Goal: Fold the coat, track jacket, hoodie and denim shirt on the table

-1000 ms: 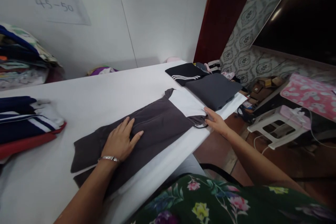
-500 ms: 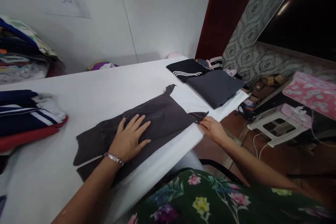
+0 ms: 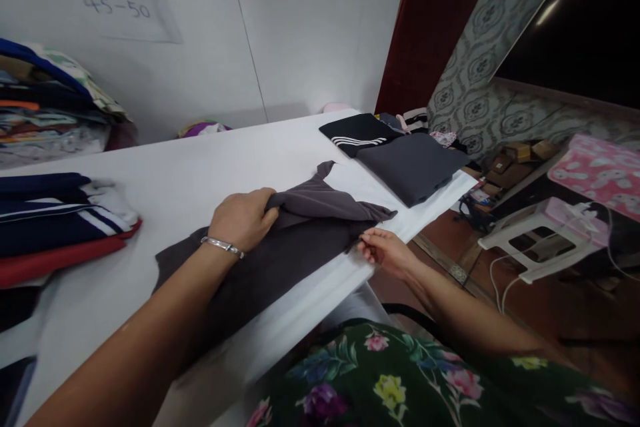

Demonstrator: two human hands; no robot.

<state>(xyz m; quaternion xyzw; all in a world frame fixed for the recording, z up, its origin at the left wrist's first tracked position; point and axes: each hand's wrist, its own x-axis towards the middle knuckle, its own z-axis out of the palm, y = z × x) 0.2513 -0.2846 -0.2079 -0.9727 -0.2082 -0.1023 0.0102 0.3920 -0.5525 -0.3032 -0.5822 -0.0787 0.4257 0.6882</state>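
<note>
A dark grey garment (image 3: pixel 280 273) lies lengthwise on the white table, and I cannot make out its exact kind. My left hand (image 3: pixel 243 220), with a silver-coloured bracelet at the wrist, is closed on a fold of its upper layer, which is lifted and bunched. A raised fold runs from those fingers toward the garment's right end. At the near right edge, my right hand (image 3: pixel 383 250) pinches the cloth between thumb and fingers, close to the table's front edge. The left forearm hides part of the garment's left end.
A folded dark grey garment (image 3: pixel 413 163) and a black one with white stripes (image 3: pixel 357 133) lie at the table's (image 3: pixel 225 160) right end. Folded navy clothes (image 3: pixel 40 217) sit on red cloth at left. A white stool (image 3: pixel 545 240) with cables stands on the floor to the right.
My left hand has gone from lying flat on the garment to gripping and lifting its upper layer. My right hand has moved slightly left along the near edge. The view has shifted a little.
</note>
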